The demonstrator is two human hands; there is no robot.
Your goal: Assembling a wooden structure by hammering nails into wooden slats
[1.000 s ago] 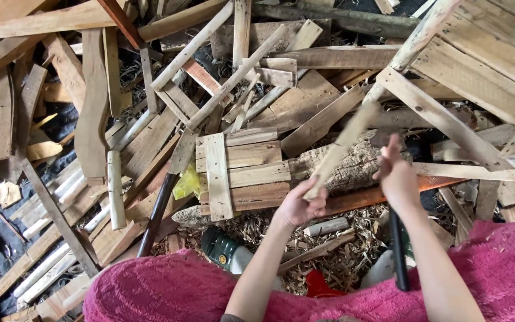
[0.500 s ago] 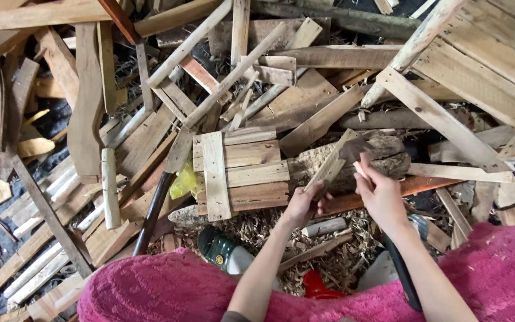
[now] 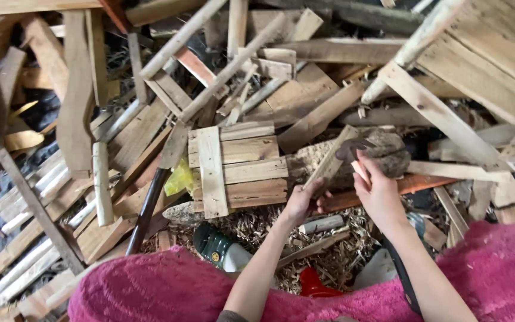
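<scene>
Broadly, a heap of scrap timber fills the view: planks, slats and round poles lying crossed at all angles. Landmark for position: the small slatted pallet panel, pale boards nailed across one upright batten, lying flat near the middle of the heap.

Just right of the panel sits a rough log block, grey-brown, with bark on its far side. Below the panel, wood shavings cover the ground. Left of the panel, a dark long handle slants down, with a yellow scrap between it and the panel. Below the panel's lower edge lies a green-and-white bottle.

A narrow wooden slat leans from the panel's right edge up against the block.

Left hand: fingers curled around the lower end of the slat, gripping it. Right hand: closed around a pale handle of a hatchet, whose dark head rests against the slat's upper part at the block. Whether blade touches wood: cannot tell.
</scene>
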